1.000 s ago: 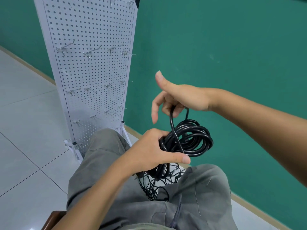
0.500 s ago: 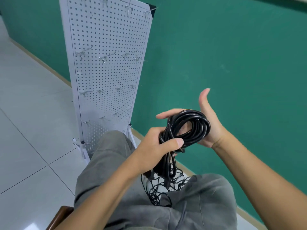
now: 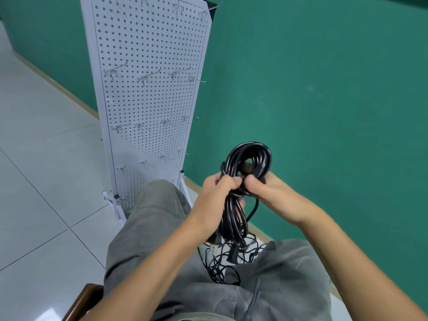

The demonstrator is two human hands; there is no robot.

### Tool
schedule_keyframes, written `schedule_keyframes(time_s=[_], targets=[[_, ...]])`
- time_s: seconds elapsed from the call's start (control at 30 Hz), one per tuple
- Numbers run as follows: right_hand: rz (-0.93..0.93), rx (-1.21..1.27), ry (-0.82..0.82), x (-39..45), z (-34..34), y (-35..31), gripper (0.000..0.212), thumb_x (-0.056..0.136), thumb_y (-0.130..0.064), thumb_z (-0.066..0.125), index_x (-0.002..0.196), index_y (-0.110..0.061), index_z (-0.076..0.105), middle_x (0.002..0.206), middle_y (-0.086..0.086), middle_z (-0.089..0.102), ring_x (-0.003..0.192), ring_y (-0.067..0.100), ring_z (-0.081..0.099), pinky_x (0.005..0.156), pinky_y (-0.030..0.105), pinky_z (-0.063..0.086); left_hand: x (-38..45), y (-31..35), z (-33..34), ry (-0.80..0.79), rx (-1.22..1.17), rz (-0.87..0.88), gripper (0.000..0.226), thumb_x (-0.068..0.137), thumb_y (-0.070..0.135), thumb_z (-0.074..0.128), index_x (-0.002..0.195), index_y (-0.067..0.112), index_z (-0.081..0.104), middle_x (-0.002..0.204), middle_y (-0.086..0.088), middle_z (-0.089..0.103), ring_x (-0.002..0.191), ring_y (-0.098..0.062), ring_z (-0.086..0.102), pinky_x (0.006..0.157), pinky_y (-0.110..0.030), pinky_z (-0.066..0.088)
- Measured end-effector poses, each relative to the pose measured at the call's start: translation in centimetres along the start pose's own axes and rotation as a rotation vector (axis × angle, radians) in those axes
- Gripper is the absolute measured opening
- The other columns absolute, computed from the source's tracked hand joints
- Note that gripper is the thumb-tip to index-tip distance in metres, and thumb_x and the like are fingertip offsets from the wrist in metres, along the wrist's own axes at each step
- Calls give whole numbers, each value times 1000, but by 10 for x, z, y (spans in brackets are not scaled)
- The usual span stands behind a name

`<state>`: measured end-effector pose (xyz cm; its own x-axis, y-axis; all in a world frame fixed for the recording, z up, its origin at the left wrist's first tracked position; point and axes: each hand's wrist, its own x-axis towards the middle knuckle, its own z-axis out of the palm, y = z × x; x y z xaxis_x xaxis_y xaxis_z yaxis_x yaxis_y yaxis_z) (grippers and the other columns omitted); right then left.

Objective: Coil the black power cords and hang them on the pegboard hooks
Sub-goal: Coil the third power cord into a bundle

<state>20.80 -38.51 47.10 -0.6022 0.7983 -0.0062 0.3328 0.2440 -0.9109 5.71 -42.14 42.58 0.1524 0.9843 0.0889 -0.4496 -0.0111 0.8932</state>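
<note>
Coiled black power cord (image 3: 246, 163) held above the lap, gripped at its waist by left hand (image 3: 214, 198) and right hand (image 3: 273, 196), fingers curled round it, white pegboard (image 3: 148, 100) with bare hooks (image 3: 144, 77) behind, loose cords (image 3: 222, 265) piled between the knees

Both hands – left hand (image 3: 216, 193), right hand (image 3: 271, 195) – curled tight, thumbs nearly meeting

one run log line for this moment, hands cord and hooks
left hand: grips coiled cord | right hand: pinches coil waist | pegboard hooks: bare | loose cords: floor between legs
</note>
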Motion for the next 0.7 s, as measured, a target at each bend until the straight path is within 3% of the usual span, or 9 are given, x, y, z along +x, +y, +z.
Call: schedule_keyframes(time_s=[0.03, 0.1, 0.2, 0.3, 0.4, 0.53, 0.7], targets=[[-11, -87, 17, 0, 3, 2, 75, 91, -65, 59, 119, 5, 60, 112, 19, 70, 107, 13, 67, 99, 23, 48, 3, 1, -4, 59, 54, -18, 28, 78, 34, 54, 82, 7, 48, 61, -6, 51, 46, -14, 50, 49, -25, 42], [0, -142, 33, -1, 11, 9, 71, 92, -67, 52, 133, -9, 58, 130, 10, 67, 126, 15, 60, 109, 26, 44, 8, 0, -12, 149, 143, -44, 36, 81, 40, 59, 104, 12, 55, 76, -1, 65, 63, -12, 64, 66, -29, 49], [28, -76, 67, 0, 22, 11, 57, 94, -58, 51, 137, -21, 56, 134, -8, 66, 129, 5, 57, 109, 25, 43, 10, -4, -15, 201, 147, -2, 29, 97, 29, 59, 120, 12, 55, 79, 13, 72, 73, -1, 67, 72, -23, 50], [31, 68, 122, 0, 30, 12, 37, 98, -45, 47, 119, -19, 61, 98, -22, 73, 94, -8, 64, 83, 11, 47, 11, -3, -15, 242, 131, 61, 32, 83, 35, 59, 109, 17, 57, 85, 3, 67, 75, -7, 64, 72, -25, 51], [-1, 161, 226, 0, 40, 13, 25, 98, -34, 50, 92, -14, 63, 64, -21, 58, 60, -5, 52, 64, 12, 42, 12, -4, -15, 282, 134, 133, 39, 81, 38, 58, 102, 5, 60, 85, -4, 64, 80, -15, 61, 76, -33, 50], [-15, 187, 286, 0, 45, 11, 22, 103, -6, 48, 87, -13, 61, 49, -20, 55, 49, -6, 54, 55, 7, 42, 10, -6, -18, 288, 242, 217, 58, 80, 56, 60, 87, -2, 61, 72, -5, 60, 70, -20, 57, 72, -44, 50], [18, 152, 369, -5, 46, 6, 21, 101, -3, 53, 84, -8, 65, 40, -18, 49, 41, -5, 50, 50, 5, 39, 11, -12, -20, 309, 413, 276, 46, 80, 61, 63, 79, 15, 65, 62, 7, 57, 61, -12, 52, 63, -31, 45]])
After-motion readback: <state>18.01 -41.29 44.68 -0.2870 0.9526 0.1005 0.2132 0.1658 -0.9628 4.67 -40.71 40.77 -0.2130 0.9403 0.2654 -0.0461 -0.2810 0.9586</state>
